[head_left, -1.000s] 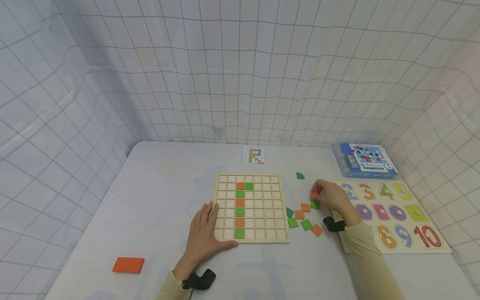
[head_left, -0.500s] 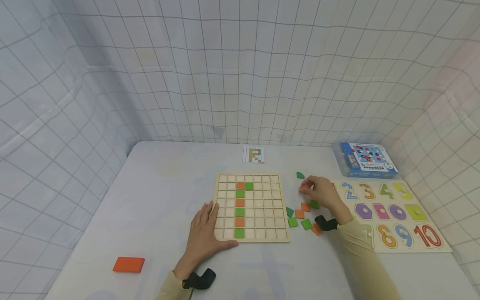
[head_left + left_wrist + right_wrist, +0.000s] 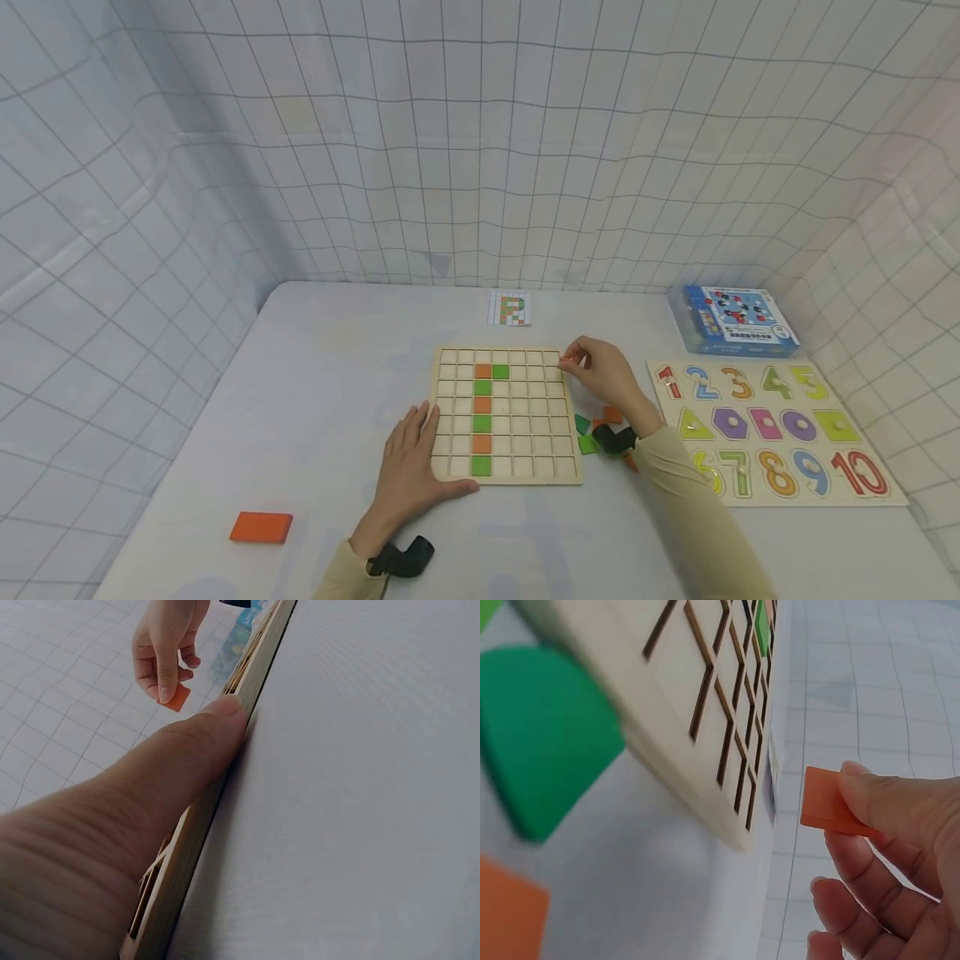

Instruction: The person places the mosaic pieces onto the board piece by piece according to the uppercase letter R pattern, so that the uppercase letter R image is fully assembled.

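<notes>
A wooden grid board [image 3: 536,425] lies on the table, with orange and green square tiles in a column [image 3: 482,423] and one green tile [image 3: 501,372] beside its top. Along the board's left and near edges rests my left hand [image 3: 411,471], fingers straight and thumb spread. My right hand [image 3: 606,373] pinches a small orange square tile [image 3: 826,801] between thumb and finger, above the board's far right corner. Under the right wrist lie loose pieces: a dark green rounded one [image 3: 547,735], a green square [image 3: 588,445] and orange squares [image 3: 612,414]; some are partly hidden.
A small card with a coloured grid pattern [image 3: 509,308] lies behind the board. To the right are a number-and-shape puzzle board [image 3: 750,403] and a blue box [image 3: 738,321]. An orange block [image 3: 261,527] lies at the near left.
My right hand has moved left with the orange tile, from the loose pieces to the board's far right corner. The left hand stays in place.
</notes>
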`<state>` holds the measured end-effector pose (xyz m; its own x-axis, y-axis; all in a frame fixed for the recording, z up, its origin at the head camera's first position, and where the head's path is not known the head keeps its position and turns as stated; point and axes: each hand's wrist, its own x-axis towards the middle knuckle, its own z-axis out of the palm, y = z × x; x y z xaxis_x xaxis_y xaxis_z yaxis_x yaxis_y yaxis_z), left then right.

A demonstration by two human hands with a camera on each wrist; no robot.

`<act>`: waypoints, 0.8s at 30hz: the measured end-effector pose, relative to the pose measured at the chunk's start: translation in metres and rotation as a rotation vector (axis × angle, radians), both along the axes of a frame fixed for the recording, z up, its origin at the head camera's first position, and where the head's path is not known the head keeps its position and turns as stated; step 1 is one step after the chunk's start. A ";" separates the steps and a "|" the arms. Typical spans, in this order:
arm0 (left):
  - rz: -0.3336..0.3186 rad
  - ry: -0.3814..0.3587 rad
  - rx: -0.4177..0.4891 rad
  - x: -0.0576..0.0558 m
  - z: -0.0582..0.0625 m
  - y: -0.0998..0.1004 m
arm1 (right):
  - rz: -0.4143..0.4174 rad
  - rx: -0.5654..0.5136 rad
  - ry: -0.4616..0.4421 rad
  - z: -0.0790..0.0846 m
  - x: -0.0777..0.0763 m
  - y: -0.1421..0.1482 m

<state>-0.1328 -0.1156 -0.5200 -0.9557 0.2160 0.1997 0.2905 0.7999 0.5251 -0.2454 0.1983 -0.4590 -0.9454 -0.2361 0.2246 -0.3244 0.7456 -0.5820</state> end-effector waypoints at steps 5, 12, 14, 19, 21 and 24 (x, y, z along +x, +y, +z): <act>0.002 -0.005 0.004 0.000 0.001 0.000 | 0.016 -0.021 0.011 0.002 -0.004 -0.013; 0.002 -0.009 0.000 0.001 0.001 0.000 | 0.033 -0.033 0.013 -0.001 -0.010 -0.030; 0.003 -0.009 -0.001 0.001 0.001 0.000 | 0.032 -0.025 0.004 -0.002 -0.012 -0.036; 0.001 -0.007 -0.004 0.001 0.000 0.000 | 0.029 0.022 -0.051 -0.006 -0.017 -0.046; 0.000 -0.002 -0.002 0.001 -0.001 0.000 | 0.034 0.039 -0.074 -0.007 -0.018 -0.049; 0.001 0.005 0.002 0.001 -0.001 0.001 | 0.042 0.058 -0.101 -0.009 -0.020 -0.053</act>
<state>-0.1317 -0.1150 -0.5207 -0.9549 0.2150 0.2048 0.2926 0.7991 0.5252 -0.2657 0.1453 -0.4680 -0.9515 -0.2860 0.1138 -0.2983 0.7658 -0.5697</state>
